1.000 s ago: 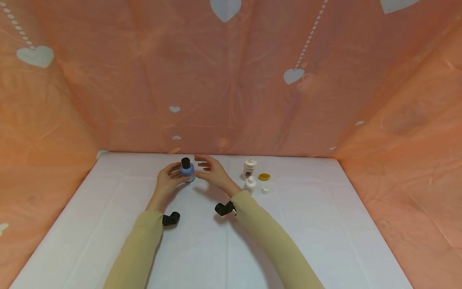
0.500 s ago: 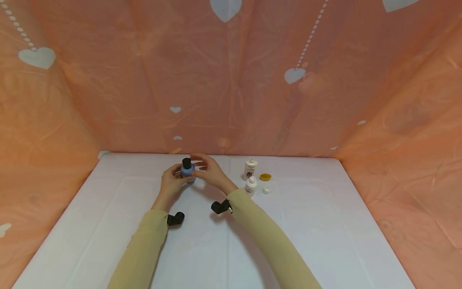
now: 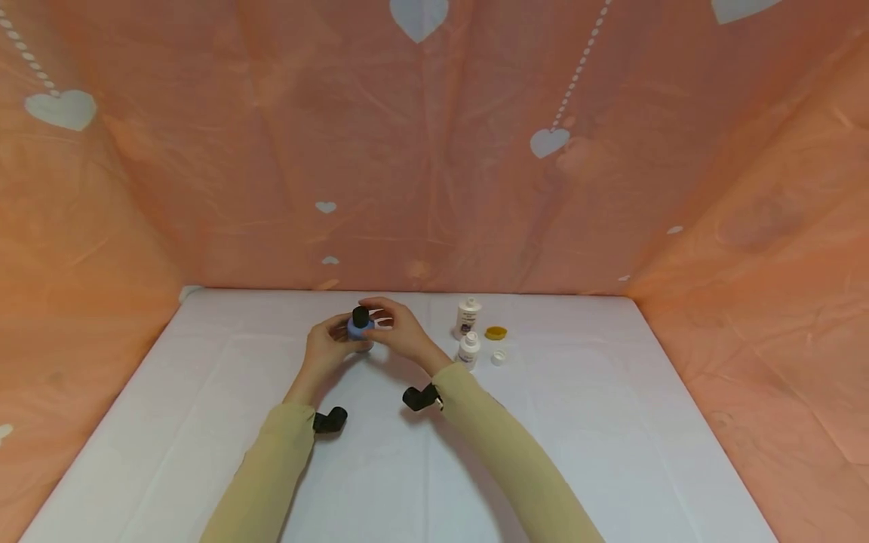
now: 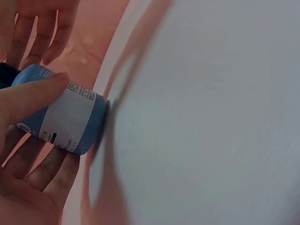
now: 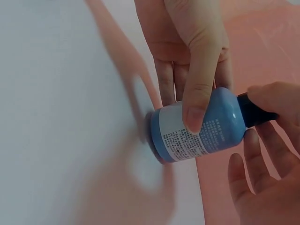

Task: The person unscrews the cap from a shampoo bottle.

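A small blue bottle (image 3: 358, 330) with a white printed label stands near the back of the table, left of the middle. My left hand (image 3: 326, 348) grips its body, the thumb lying across the label in both wrist views. On top is a black cap (image 5: 254, 111), which my right hand (image 3: 404, 333) pinches between thumb and index finger. The other right fingers spread loosely beside the bottle. In the left wrist view most of the black cap is cut off at the frame's edge. The bottle's base is right at the white tabletop.
Right of my right hand stand two uncapped white bottles, a rear one (image 3: 468, 318) and a front one (image 3: 468, 350). Beside them lie a yellow cap (image 3: 496, 332) and a white cap (image 3: 498, 358). Orange cloth (image 3: 434, 166) with hearts walls the white table (image 3: 577, 437).
The blue bottle and my left hand have shifted slightly right and nearer. My right hand, earlier apart from the bottle with fingers spread, has taken hold of the black cap.
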A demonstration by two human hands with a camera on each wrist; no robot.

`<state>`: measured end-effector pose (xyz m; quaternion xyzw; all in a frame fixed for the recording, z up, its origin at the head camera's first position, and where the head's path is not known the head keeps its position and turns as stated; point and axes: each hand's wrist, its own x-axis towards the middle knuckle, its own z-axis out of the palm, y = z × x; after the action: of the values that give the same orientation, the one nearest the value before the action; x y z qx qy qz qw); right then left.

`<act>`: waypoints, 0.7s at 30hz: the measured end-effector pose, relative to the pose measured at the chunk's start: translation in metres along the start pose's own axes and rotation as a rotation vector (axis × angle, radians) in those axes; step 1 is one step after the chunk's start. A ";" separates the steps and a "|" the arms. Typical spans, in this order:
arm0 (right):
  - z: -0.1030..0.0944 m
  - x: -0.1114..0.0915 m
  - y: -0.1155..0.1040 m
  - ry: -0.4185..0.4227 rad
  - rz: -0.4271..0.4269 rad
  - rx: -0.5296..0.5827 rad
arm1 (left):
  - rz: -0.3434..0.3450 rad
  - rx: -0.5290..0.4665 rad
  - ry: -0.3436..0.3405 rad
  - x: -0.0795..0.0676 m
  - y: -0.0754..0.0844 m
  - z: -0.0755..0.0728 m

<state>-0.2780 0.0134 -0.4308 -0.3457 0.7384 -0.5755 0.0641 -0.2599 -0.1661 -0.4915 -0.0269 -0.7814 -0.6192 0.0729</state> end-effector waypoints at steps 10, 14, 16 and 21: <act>-0.008 -0.015 -0.007 0.030 -0.043 -0.017 | 0.009 -0.015 -0.071 -0.012 0.014 0.004; -0.010 -0.022 -0.010 0.044 -0.055 -0.023 | 0.020 -0.022 -0.094 -0.017 0.021 0.006; -0.011 -0.027 -0.013 0.046 -0.057 -0.020 | 0.017 -0.030 -0.102 -0.020 0.023 0.008; -0.014 -0.041 -0.018 0.058 -0.065 -0.013 | 0.046 -0.027 -0.123 -0.026 0.028 0.014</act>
<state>-0.2462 0.0468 -0.4221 -0.3530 0.7321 -0.5822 0.0217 -0.2320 -0.1450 -0.4714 -0.0839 -0.7752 -0.6250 0.0386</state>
